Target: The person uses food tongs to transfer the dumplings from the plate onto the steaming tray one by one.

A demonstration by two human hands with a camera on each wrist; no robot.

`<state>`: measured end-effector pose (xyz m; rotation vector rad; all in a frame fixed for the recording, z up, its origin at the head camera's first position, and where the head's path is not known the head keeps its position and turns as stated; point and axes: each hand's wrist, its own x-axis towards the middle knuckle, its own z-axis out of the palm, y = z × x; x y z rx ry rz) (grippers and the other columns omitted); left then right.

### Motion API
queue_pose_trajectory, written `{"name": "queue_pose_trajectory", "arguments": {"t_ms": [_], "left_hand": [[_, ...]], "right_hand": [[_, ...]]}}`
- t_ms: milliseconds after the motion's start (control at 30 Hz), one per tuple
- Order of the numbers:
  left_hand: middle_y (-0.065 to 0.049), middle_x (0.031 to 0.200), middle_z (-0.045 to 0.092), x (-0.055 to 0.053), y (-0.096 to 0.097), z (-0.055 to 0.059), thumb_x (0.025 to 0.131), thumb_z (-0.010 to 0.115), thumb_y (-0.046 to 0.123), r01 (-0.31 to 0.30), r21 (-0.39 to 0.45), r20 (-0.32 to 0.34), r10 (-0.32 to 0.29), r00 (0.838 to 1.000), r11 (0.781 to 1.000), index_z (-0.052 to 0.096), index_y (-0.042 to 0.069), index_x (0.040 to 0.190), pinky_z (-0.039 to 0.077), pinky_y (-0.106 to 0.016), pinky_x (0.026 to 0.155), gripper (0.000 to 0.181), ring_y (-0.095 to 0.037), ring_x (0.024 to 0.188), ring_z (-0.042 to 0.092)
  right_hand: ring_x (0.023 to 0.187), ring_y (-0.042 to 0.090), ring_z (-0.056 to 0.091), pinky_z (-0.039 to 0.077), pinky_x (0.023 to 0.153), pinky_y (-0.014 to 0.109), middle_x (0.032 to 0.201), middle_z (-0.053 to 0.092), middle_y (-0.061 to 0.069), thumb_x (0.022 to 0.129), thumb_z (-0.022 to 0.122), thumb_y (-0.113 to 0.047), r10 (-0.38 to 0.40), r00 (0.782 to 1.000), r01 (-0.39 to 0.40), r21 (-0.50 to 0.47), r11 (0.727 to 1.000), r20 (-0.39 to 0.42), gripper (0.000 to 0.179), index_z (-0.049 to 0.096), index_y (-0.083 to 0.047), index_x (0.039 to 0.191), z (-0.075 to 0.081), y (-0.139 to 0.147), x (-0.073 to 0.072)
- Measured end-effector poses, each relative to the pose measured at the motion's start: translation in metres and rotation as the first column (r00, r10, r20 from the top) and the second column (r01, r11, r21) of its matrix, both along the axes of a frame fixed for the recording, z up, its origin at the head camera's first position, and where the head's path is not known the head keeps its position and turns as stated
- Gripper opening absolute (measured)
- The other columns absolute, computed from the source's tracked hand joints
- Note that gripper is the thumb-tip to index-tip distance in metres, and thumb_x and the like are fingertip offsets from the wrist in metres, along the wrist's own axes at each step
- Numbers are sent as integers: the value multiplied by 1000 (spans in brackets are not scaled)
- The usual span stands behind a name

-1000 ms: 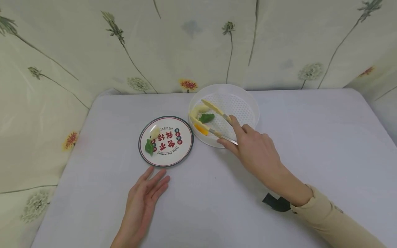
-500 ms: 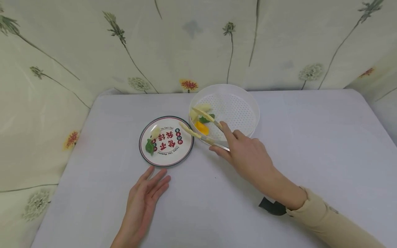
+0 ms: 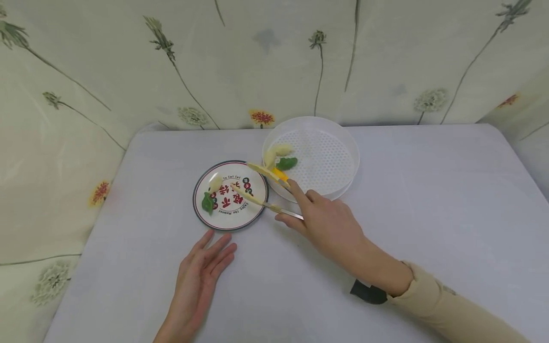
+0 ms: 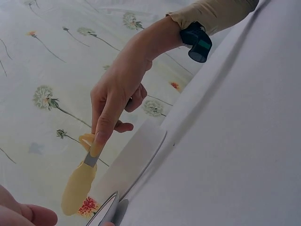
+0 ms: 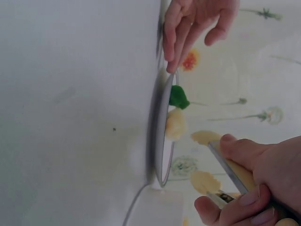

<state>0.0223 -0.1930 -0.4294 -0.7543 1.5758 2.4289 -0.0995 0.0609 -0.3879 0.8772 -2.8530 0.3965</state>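
Observation:
My right hand (image 3: 330, 228) grips a pair of tongs (image 3: 249, 194) with cream tips and metal arms. The tips stand apart over the right side of a round white plate (image 3: 231, 221), with nothing between them. On the plate's left side lie a pale dumpling-shaped piece (image 3: 215, 183) and a green one (image 3: 208, 203). Behind the tongs is a white round basket (image 3: 332, 157) with a perforated bottom. It holds pale pieces (image 3: 280, 149), a green piece (image 3: 287, 164) and an orange piece (image 3: 280, 174) partly covered by the tongs. My left hand (image 3: 199, 271) has relaxed fingers, fingertips right at the plate's near rim.
A white cloth covers the table (image 3: 411, 190). At its back edge hangs a flower-patterned curtain (image 3: 279, 62). A dark wrist camera (image 3: 369, 291) sits under my right sleeve (image 3: 446, 295).
My right hand has moved left and toward me, carrying the spread tongs from over the basket to over the plate's right side. The left hand and the food pieces stay put.

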Motion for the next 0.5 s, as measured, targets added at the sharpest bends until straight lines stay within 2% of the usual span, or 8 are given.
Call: {"name": "queue_pose_trajectory", "arguments": {"t_ms": [333,500], "left_hand": [[-19,167,46,1,0,0,116,39,21,9,-8,-12,-9,1000,1000,13,12,173,56,-24,115,64,-15,134,68],[-19,168,46,2,1,1,115,39,21,15,-1,-18,-15,1000,1000,13,11,173,56,-24,115,64,-16,135,68]], "right_hand": [[57,14,51,39,49,25,76,64,4,97,72,-60,113,993,-112,11,994,-29,77,57,-11,154,-5,-19,12],[58,15,56,39,48,27,79,68,4,99,67,-62,132,991,-132,38,991,-4,74,58,-14,154,-4,-31,14]]}}
